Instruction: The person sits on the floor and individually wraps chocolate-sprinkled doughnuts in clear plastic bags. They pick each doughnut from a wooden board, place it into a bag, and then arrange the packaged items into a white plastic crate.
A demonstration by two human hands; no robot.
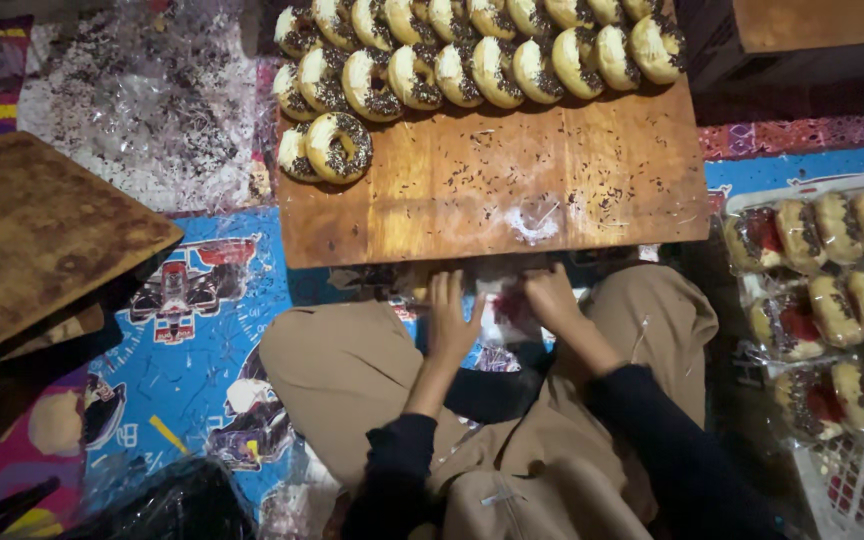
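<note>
resting on clear crinkled plastic bags (500, 312) (red print), left hand (449, 318) flat and spread, right hand (550, 297) pinching one

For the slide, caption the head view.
Both hands handle clear plastic wrappers below a board of sprinkled doughnuts.

Worn wooden board (512, 190) — glossy plastic bag (505, 312)

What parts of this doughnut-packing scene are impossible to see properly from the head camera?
- What the left hand and right hand handle: thin clear plastic wrap, dim and partly under the wooden board.
- Top row of doughnuts: cut off by the upper edge.
- Wrapped doughnuts: cut off by the right edge, blurred by wrap glare.
- Bottom left corner: too dark.
</note>
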